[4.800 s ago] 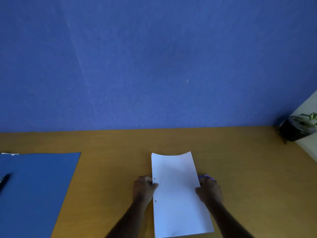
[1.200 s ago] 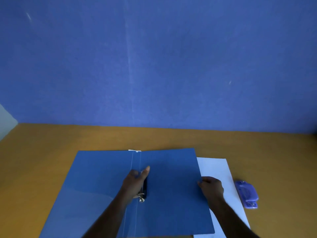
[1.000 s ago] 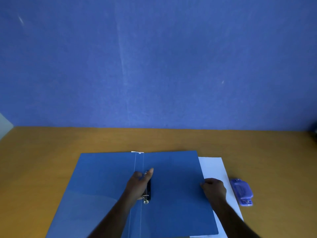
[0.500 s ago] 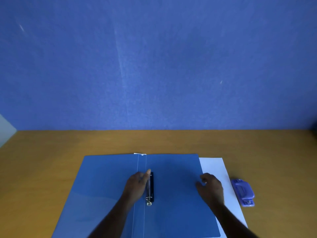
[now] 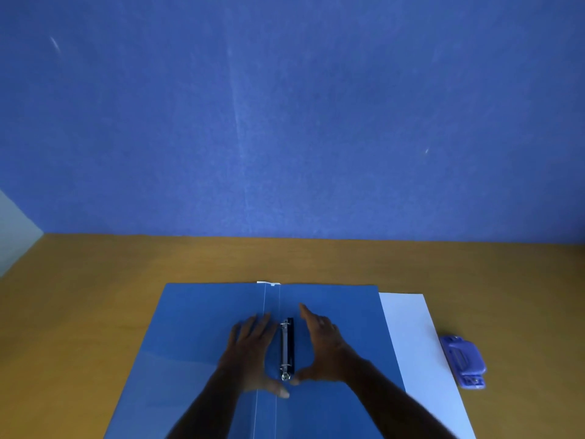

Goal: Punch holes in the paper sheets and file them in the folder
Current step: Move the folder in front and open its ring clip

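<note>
Both hands lie spread and empty on the open blue folder (image 5: pixel 196 337), left hand (image 5: pixel 250 353) and right hand (image 5: pixel 323 346) flanking the ring clip (image 5: pixel 287 348), whose long axis runs near-to-far between them, while the white paper sheets (image 5: pixel 418 350) lie flat just right, nearer the right hand.

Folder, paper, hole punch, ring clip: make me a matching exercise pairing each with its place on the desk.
1 folder
2 paper
3 hole punch
4 ring clip

A farthest right, on bare desk
B between the two hands
C lying open in the middle
D partly tucked under the folder's right edge

Pairs: 1-C, 2-D, 3-A, 4-B
</note>
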The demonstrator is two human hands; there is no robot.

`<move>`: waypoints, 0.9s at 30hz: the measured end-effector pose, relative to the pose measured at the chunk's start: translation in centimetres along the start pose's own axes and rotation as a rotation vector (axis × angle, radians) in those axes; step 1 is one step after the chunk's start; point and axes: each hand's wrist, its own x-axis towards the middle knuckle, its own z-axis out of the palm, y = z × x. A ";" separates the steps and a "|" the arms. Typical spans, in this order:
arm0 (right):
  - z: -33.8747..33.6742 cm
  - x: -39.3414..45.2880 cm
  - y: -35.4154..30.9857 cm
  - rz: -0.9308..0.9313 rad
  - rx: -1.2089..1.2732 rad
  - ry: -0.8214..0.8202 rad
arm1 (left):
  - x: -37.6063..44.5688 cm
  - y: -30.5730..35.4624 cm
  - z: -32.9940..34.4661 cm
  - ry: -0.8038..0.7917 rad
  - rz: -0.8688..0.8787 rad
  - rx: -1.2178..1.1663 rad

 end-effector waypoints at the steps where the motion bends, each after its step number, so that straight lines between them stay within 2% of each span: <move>1: 0.1 0.3 -0.2 -0.014 -0.031 -0.006 | 0.2 0.1 0.0 -0.008 -0.014 0.013; 14: 0.0 1.8 -0.9 -0.088 -0.195 -0.062 | 1.0 0.4 -0.6 -0.094 -0.059 0.070; 27: 0.2 1.3 -1.3 -0.080 -0.185 -0.086 | 1.2 0.6 -0.5 -0.113 -0.087 0.083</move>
